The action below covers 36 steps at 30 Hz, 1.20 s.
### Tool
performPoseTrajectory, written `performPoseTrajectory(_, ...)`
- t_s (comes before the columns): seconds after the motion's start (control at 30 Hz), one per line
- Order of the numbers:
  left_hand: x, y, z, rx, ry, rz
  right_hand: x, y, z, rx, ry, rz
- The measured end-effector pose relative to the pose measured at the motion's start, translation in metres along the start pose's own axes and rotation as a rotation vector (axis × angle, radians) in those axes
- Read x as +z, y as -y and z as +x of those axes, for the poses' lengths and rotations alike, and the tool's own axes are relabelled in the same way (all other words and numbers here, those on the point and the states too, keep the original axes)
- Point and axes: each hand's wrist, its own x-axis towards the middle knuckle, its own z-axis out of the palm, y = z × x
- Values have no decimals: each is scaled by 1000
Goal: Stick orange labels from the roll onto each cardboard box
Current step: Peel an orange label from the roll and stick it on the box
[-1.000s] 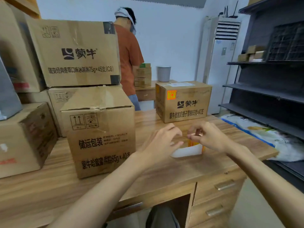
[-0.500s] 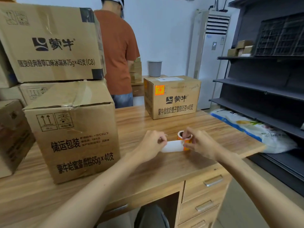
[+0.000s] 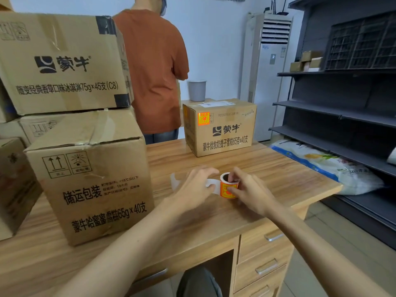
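Open desk [image 3: 278, 172] right of the near carton [image 3: 90, 179]; labelled box [image 3: 220, 127] blocks behind, stacked cartons [image 3: 62, 63] wall off the left.

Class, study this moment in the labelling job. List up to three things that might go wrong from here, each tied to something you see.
1. The loose backing strip trails past the left hand, which holds it; it may curl and catch the next label.
2. The right hand grips the label roll with a thumb on its printed face, which might crease a label.
3. The near box shows no orange label on its visible faces and might get skipped.
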Motion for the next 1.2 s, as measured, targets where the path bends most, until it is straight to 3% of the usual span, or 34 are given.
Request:
performPoseTrajectory(0.1,15,7,4,-80,-4,-189,1,1,-5,-13,-25,6)
performPoseTrajectory(0.3,24,14,-4,-96,-90,-299,10,1,-9,-34,-102,18)
performPoseTrajectory(0.7,27,16,-11,-15,-44,-379,17,2,-12,-84,-174,3)
performPoseTrajectory(0.87,28,19,-12,-29,-49,-426,16,11,-27,-42,-282,-19)
performPoseTrajectory(1.2,27,7,-14,-23,-10,-495,20,16,-31,39,-206,129)
